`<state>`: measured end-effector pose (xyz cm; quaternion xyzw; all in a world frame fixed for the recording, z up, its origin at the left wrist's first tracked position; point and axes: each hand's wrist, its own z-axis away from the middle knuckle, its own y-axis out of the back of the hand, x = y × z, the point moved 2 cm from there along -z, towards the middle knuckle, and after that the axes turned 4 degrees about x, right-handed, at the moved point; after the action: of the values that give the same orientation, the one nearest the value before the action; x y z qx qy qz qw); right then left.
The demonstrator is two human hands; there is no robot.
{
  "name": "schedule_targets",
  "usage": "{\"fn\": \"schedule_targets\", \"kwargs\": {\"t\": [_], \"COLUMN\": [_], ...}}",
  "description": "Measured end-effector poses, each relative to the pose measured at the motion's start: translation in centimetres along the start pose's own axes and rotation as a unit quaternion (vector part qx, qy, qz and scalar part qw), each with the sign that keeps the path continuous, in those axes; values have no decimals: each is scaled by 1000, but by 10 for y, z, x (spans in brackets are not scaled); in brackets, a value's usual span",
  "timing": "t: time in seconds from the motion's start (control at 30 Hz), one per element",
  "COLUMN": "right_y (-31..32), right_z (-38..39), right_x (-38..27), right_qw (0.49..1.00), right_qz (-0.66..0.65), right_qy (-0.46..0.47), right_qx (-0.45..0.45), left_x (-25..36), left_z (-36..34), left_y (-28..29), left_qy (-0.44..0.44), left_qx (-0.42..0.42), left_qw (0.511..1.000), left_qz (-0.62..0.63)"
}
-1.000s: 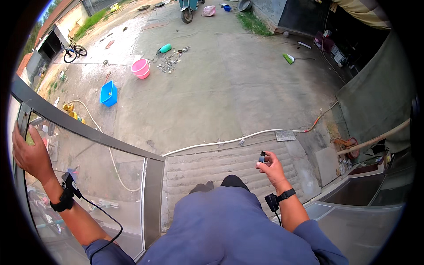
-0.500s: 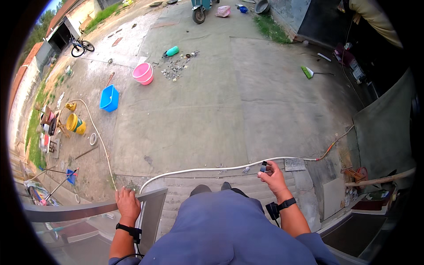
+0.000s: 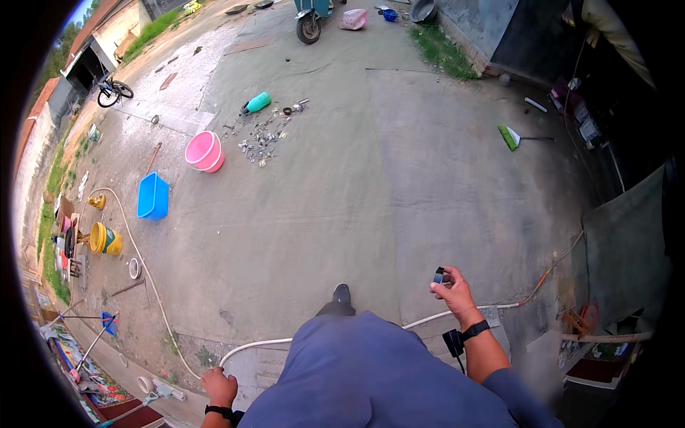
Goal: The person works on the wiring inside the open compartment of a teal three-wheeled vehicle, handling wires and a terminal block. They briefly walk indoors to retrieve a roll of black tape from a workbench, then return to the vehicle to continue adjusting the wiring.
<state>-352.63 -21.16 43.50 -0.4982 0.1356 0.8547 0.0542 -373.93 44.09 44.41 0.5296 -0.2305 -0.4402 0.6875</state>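
My right hand [image 3: 451, 292] holds a small black and grey object [image 3: 439, 277] between thumb and fingers, out at my right side above the concrete ground [image 3: 285, 214]. My left hand [image 3: 219, 387] hangs at the lower left beside my body, fingers loosely bent and apart, with nothing visible in it. A white hose [image 3: 442, 314] crosses the ground below me, and my shoe [image 3: 342, 294] shows just beyond it.
Ahead lie a pink bucket [image 3: 205, 151], blue tub [image 3: 153, 195], green bottle [image 3: 259, 101] among scattered debris, and a green broom [image 3: 509, 138]. A three-wheeler [image 3: 308, 25] stands beyond. Yellow bucket [image 3: 105, 239] and tools are leftward; a dark doorway [image 3: 599, 107] is right.
I have moved forward onto the concrete. My left hand has left the glass door frame, which has dropped out of view. The small object stays in my right hand.
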Motion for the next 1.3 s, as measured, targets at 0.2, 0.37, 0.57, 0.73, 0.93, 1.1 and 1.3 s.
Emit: {"fn": "schedule_targets", "kwargs": {"t": [0.2, 0.37, 0.57, 0.73, 0.93, 1.1, 1.3], "right_y": [-3, 28, 56, 65, 65, 82, 95], "right_z": [-122, -271, -471, -607, -792, -911, -1060], "right_x": [-78, -129, -225, -333, -421, -490, -573], "right_qw": [1000, 1000, 1000, 999, 998, 999, 995], "right_qz": [11, -3, 3, 21, -14, -20, -89], "right_qy": [-3, -27, -5, 28, 56, 20, -14], "right_qx": [-7, 9, 6, -16, -3, 29, 50], "left_x": [256, 447, 582, 664, 817, 999, 1220], "left_z": [-221, -367, -437, -481, -628, -779, -938], "left_y": [109, 181, 206, 237, 281, 374, 508], "left_qy": [-200, -260, -198, -142, -131, -210, -321], "left_qx": [70, 151, 19, -69, -128, -100, -17], "left_qw": [970, 932, 965, 974, 972, 958, 928], "left_qz": [119, 202, 168, 163, 148, 165, 187]}}
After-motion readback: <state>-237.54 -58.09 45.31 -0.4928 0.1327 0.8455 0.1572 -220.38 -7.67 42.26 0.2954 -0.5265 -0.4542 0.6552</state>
